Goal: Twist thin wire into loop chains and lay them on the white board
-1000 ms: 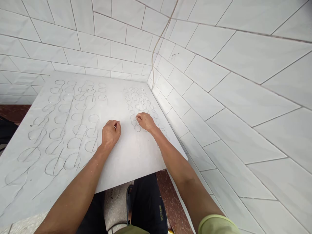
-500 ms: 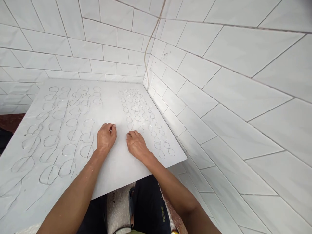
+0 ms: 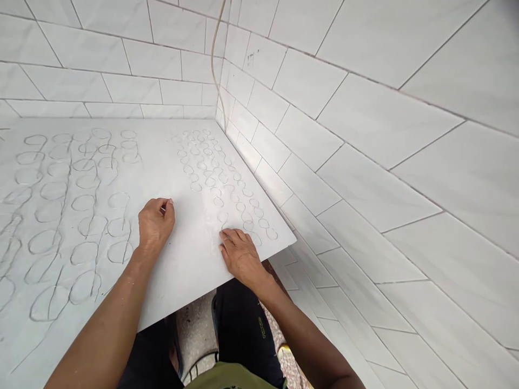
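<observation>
A white board (image 3: pixel 182 275) lies before me, bearing rows of thin, wiry loops. My left hand (image 3: pixel 155 222) is closed, thumb against curled fingers, over the middle of the board; whatever it may hold is hidden. To its right, my right hand (image 3: pixel 243 258) lies with fingers stretched out on the board. Its fingertips touch or nearly touch the lower end of a small figure-eight loop (image 3: pixel 223 217). Other small paired loops (image 3: pixel 240 207) run in slanting columns beyond that hand. Larger dark loops (image 3: pixel 84 253), joined by long wavy strands, spread across the left side.
White tiled walls (image 3: pixel 357 173) meet at a corner behind the board and run close along its right edge. A thin beige cable (image 3: pixel 213 59) hangs down that corner. Below the front edge are my legs in dark trousers (image 3: pixel 245 324) and a speckled floor (image 3: pixel 197 324).
The view has shifted, so the board appears further left. My right hand has moved right and nearer the front edge, its fingers flatter; a small loop now shows beside them. My left hand stays closed.
</observation>
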A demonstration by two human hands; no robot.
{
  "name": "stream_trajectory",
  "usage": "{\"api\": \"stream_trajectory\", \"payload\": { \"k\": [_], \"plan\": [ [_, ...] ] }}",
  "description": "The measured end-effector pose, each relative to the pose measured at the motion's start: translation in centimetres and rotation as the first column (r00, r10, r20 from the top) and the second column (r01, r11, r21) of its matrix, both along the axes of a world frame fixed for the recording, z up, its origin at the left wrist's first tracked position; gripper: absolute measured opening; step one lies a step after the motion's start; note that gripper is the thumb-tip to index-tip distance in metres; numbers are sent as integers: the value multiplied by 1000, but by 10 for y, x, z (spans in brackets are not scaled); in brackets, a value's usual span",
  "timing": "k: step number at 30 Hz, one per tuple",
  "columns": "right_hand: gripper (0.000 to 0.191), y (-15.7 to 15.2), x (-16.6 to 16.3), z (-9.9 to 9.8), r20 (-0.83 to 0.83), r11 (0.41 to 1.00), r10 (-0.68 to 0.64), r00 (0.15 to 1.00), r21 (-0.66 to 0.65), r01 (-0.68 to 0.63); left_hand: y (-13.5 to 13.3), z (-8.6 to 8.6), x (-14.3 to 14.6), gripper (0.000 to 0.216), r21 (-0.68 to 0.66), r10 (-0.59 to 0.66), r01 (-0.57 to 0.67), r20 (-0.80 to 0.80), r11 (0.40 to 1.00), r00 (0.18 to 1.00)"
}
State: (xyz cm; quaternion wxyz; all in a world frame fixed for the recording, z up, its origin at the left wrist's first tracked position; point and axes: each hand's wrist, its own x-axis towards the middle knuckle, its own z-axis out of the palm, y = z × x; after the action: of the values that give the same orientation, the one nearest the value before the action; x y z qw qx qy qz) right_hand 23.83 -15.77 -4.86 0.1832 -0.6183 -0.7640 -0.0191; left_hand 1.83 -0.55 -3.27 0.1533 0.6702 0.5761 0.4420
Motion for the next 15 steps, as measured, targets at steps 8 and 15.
{"api": "stream_trajectory", "payload": {
  "k": [8,15],
  "plan": [
    [44,15,11,2,17,1000,-1,1000,3,1,0,0,1,21,1,-37,37,0,999,999],
    [44,16,13,3,7,999,-19,1000,30,19,0,0,2,23,36,-44,46,-46,998,998]
  ]
}}
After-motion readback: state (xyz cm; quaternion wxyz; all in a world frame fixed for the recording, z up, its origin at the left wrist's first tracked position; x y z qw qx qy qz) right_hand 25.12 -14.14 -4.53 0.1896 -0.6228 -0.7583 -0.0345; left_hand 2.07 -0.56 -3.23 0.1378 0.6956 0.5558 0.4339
